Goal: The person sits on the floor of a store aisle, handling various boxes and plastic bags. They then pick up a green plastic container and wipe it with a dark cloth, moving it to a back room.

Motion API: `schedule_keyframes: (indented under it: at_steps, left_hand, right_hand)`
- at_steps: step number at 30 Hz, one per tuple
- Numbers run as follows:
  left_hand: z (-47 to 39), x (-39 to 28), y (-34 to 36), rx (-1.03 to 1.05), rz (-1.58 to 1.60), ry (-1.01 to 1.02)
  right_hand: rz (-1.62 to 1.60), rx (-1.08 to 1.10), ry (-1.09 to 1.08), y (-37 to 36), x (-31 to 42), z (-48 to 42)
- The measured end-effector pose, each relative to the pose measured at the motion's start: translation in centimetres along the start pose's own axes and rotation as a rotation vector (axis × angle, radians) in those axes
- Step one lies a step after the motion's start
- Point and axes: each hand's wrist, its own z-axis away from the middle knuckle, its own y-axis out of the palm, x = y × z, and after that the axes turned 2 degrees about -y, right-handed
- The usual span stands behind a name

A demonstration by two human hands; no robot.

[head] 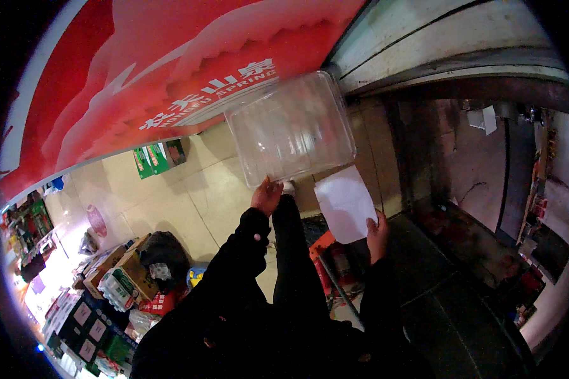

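Observation:
My left hand (267,196) grips the near left corner of a clear plastic bin or lid (294,132), which is held out in front of me beside a large red panel. A sheet of white paper (345,204) is pinched at its right edge by my right hand (377,234). The paper's far edge lies close to the near right corner of the clear plastic; whether they touch I cannot tell. Both my sleeves are black.
The red printed panel (180,71) rises at the upper left. Green boxes (152,160) stand on the tiled floor (189,203). Cartons (135,267), a black bag (165,253) and packaged goods crowd the lower left. A dark stone-like surface (436,293) lies to my right.

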Motion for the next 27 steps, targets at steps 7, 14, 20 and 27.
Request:
schedule_keyframes:
  at_steps: [7, 14, 20, 27]
  left_hand:
    - [9.7, -1.6, -7.7, 0.463, 0.149, -0.101]
    - [19.1, -2.8, -11.8, -0.131, -0.025, 0.052]
    - [19.3, -3.9, -13.1, 0.133, 0.013, 0.113]
    - [18.0, -2.3, -12.1, -0.195, 0.210, 0.105]
  right_hand:
    - [-0.401, 0.232, -0.002, 1.1, 2.0, -4.1]
    - [-0.550, 0.432, -0.078, 15.7, 5.4, -11.7]
    - [-0.114, 0.089, -0.244, 30.0, 1.7, -16.6]
    - [0.580, 0.288, -0.476, 33.4, 0.4, -14.5]
